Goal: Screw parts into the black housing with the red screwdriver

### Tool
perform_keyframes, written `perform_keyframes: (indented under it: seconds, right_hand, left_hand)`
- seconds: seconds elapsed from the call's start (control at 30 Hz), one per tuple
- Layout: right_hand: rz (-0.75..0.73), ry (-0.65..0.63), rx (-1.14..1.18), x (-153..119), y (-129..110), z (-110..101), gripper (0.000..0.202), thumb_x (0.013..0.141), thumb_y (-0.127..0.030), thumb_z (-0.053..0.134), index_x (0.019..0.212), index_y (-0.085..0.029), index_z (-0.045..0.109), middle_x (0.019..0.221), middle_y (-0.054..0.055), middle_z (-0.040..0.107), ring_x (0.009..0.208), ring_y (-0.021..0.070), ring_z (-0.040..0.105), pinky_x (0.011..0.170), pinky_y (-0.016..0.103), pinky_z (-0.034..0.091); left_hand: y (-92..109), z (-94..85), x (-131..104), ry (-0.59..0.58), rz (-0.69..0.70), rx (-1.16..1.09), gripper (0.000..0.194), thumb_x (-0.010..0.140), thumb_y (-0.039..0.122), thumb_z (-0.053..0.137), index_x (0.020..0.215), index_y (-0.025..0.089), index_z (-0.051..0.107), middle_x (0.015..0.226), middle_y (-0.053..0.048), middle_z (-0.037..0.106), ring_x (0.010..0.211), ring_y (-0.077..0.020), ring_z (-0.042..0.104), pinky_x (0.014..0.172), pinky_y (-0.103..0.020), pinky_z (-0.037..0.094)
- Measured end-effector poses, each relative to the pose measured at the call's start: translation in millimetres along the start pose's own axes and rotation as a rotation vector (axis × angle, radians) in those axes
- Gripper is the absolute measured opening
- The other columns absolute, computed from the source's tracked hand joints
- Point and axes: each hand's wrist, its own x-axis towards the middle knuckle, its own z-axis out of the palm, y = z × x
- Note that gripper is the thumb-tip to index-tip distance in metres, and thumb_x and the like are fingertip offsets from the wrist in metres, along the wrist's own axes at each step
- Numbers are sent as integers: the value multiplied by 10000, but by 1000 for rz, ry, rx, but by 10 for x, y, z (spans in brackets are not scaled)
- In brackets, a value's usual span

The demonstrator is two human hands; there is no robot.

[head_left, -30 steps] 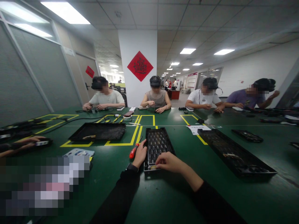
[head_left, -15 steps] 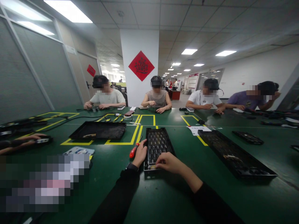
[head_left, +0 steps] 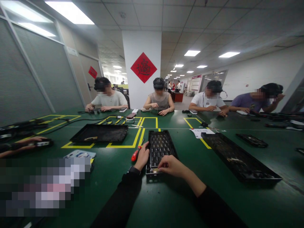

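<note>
A black rectangular casing (head_left: 162, 147) with rows of small shiny cells inside lies on the green table in front of me. Its left long edge is held by my left hand (head_left: 142, 156), fingers closed along the side. Over the near right corner, my right hand (head_left: 169, 165) has its thumb and fingers pinched together; whatever is between them is hidden. Beside those fingertips, a small yellowish piece (head_left: 155, 170) shows at the casing's near end. A red screwdriver (head_left: 136, 154) rests just left of my left hand.
An open black tray (head_left: 102, 133) stands at the far left, and a long black tray (head_left: 239, 158) lies to the right. Paper (head_left: 201, 133) lies near that tray. Several people sit across the table (head_left: 152, 202); another person's hands (head_left: 39, 139) are at the left edge.
</note>
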Motion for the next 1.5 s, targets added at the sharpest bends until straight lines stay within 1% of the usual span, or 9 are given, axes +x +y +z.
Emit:
perform_keyframes:
  seconds: [0.2,0.4,0.57,0.77,0.9,1.07,1.2,1.5]
  right_hand:
    - [-2,-7,-6,-2,26,17,187,791,-313,584,817,-159,689,754,32,664,682,117,568,639,213,399]
    - [19,-55,86,-3,33,11,202,787,-325,584,868,-166,680,780,26,664,674,113,567,608,204,412]
    - [-6,-11,57,7,38,19,188,763,-320,614,836,-161,684,776,30,654,677,115,555,609,205,407]
    - [4,-11,41,4,57,41,167,778,-295,601,814,-150,676,742,24,653,657,109,557,614,202,401]
    - [0,-19,9,-2,65,41,173,792,-299,582,826,-159,679,761,29,658,682,115,564,638,210,402]
    - [5,-9,1,-1,79,44,170,775,-310,600,832,-173,682,768,25,659,679,115,561,628,208,402]
    - [15,11,14,-3,88,52,169,760,-320,615,821,-174,674,756,17,651,655,108,555,609,202,403]
    - [7,4,-2,-4,90,52,173,776,-320,598,820,-175,682,741,16,659,647,106,558,613,200,397]
  left_hand:
    - [-24,-1,-1,-8,23,14,518,707,64,381,1206,158,481,1287,-84,483,1203,-181,426,1051,-350,285]
    - [-10,-3,-1,1,14,26,532,696,60,386,1213,151,473,1276,-85,490,1195,-181,434,1049,-348,289]
    - [-17,-4,0,-4,13,20,533,692,63,391,1211,146,476,1283,-89,484,1200,-188,426,1053,-354,282]
    - [-21,-3,-3,-11,17,13,544,686,58,388,1216,150,472,1289,-83,477,1209,-185,413,1059,-352,272]
    - [-29,0,0,-14,14,14,547,686,56,388,1219,153,471,1289,-81,478,1212,-188,409,1060,-356,269]
    - [-34,5,-2,-6,32,11,550,694,58,388,1228,159,464,1294,-80,473,1210,-185,410,1061,-355,266]
    - [-27,3,-4,-11,16,14,538,699,60,386,1220,159,472,1287,-80,478,1210,-187,410,1058,-357,270]
    - [-56,3,9,-12,24,17,539,697,60,393,1220,164,473,1294,-76,475,1221,-191,402,1065,-365,259]
